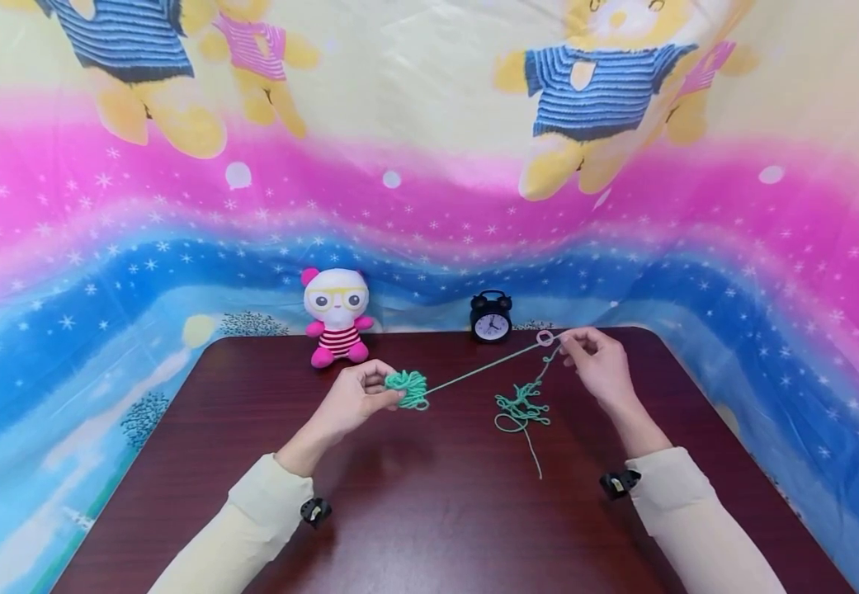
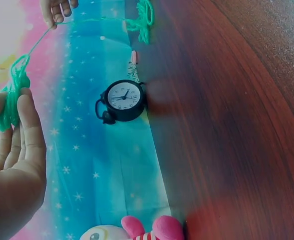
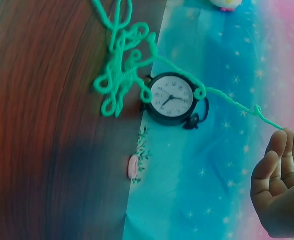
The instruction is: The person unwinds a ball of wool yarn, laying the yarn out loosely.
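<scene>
My left hand [image 1: 351,398] pinches a looped bundle of green yarn [image 1: 408,389] between thumb and fingers, raised over the table. From the bundle one strand runs taut up to my right hand [image 1: 598,363], which pinches it at the fingertips. Below the right hand hangs a loose tangle of the same yarn [image 1: 522,406], with a free tail trailing down. In the right wrist view the tangle [image 3: 119,75] shows several loops, and a kinked strand leads from it to the fingers. In the left wrist view the thumb presses the bundle [image 2: 11,102] against the fingers.
A pink and white panda plush [image 1: 337,318] sits at the back left of the dark wooden table [image 1: 414,511]. Towards the back right stands a black alarm clock [image 1: 491,318]. A small pink ring [image 3: 132,167] lies at the table's back edge, before a patterned cloth [image 1: 429,214].
</scene>
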Demonstrator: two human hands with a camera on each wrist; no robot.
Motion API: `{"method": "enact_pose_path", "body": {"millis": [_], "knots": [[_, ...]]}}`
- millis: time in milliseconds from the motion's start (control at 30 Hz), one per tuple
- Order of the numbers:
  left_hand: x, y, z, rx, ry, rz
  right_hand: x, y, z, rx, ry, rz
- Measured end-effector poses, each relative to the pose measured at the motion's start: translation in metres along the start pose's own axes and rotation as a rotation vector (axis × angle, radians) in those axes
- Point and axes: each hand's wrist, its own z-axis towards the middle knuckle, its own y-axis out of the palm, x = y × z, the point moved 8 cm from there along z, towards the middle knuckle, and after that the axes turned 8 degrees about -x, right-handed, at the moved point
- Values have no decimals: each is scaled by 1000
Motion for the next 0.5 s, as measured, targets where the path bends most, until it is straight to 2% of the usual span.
{"method": "enact_pose_path", "body": {"millis": [233,500], "knots": [[4,0,-1,-12,57,4,13,-12,1,32,37,9],[1,-3,-1,18,20,3,25,-26,1,67,81,23]]}}
